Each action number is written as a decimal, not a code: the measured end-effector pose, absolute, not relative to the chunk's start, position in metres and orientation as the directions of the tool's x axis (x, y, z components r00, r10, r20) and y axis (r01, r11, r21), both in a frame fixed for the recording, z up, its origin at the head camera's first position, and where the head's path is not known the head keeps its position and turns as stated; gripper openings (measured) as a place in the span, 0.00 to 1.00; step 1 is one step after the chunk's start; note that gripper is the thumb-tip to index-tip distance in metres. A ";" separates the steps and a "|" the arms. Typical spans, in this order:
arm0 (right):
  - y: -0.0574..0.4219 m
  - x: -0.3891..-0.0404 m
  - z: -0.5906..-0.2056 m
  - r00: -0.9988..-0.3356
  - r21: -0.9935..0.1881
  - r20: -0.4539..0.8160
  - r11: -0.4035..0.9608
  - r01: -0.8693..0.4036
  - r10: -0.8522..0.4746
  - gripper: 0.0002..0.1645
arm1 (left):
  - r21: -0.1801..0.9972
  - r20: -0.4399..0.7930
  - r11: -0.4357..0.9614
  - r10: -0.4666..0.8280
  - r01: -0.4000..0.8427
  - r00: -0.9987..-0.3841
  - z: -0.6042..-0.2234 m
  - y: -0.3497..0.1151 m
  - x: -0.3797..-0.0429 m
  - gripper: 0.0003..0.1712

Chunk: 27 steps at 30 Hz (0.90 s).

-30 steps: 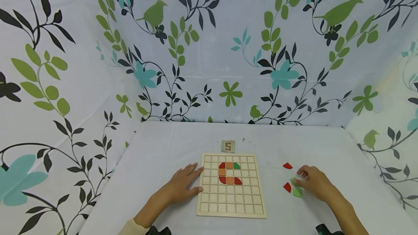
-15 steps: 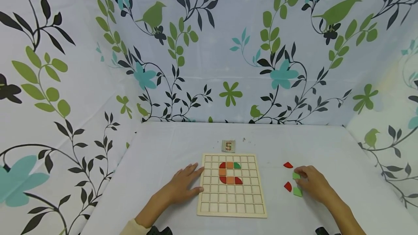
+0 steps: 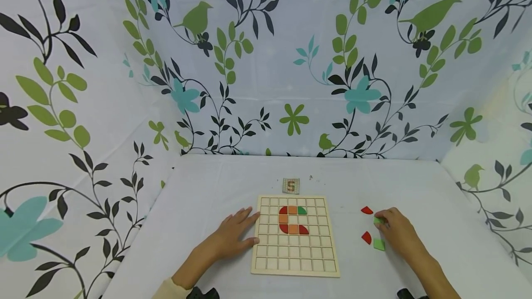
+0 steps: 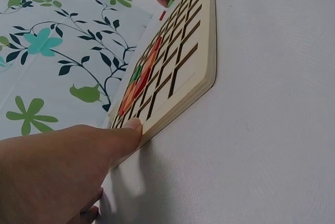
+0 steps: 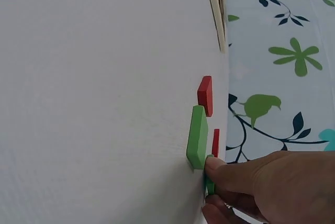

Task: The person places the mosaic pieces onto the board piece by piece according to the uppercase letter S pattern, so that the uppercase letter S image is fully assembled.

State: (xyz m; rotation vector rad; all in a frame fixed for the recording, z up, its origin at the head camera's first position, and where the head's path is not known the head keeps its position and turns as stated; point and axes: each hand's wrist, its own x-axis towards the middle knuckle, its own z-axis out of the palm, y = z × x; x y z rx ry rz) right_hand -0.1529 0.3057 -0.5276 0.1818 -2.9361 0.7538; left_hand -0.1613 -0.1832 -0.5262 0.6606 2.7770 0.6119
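Observation:
My left hand (image 3: 233, 235) rests at the left edge of a wooden grid board (image 3: 296, 262), fingers spread and thumb touching the rim. In the left wrist view the thumb (image 4: 134, 123) lies on the board's edge. Red, orange and green tiles sit in the board's cells, forming a C-like shape (image 3: 283, 219). To the right of the board, my right hand (image 3: 400, 232) pinches a small green tile (image 5: 210, 182) between thumb and fingers, low over the cloth. Close by lie another green tile (image 3: 378, 244) and two red quarter-round tiles, one nearer (image 3: 366, 237), one farther (image 3: 366, 210).
A small card (image 3: 291, 186) with an S-like pattern lies just beyond the board. White cloth (image 3: 199, 179) covers the table. Patterned fabric (image 3: 291, 82) with birds and leaves hangs behind and at the sides.
The right fingers have closed on the green tile and shifted it slightly away from the other green one. My left hand has stayed in place at the board.

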 end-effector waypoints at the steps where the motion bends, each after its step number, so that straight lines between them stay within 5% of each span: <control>1: 0.305 -0.154 -0.527 -0.986 -0.468 0.139 0.872 -0.147 -0.091 0.13 | 0.444 -0.112 0.810 0.475 0.384 -0.873 -0.526 -0.183 -0.161 0.44; 16: 0.274 -0.170 -0.516 -0.996 -0.530 0.056 0.844 -0.085 -0.066 0.18 | 0.434 -0.099 0.802 0.496 0.411 -0.862 -0.531 -0.185 -0.163 0.44; 27: 0.191 -0.154 -0.506 -0.972 -0.602 0.067 0.767 -0.221 -0.227 0.16 | 0.444 -0.105 0.802 0.490 0.400 -0.865 -0.529 -0.185 -0.164 0.44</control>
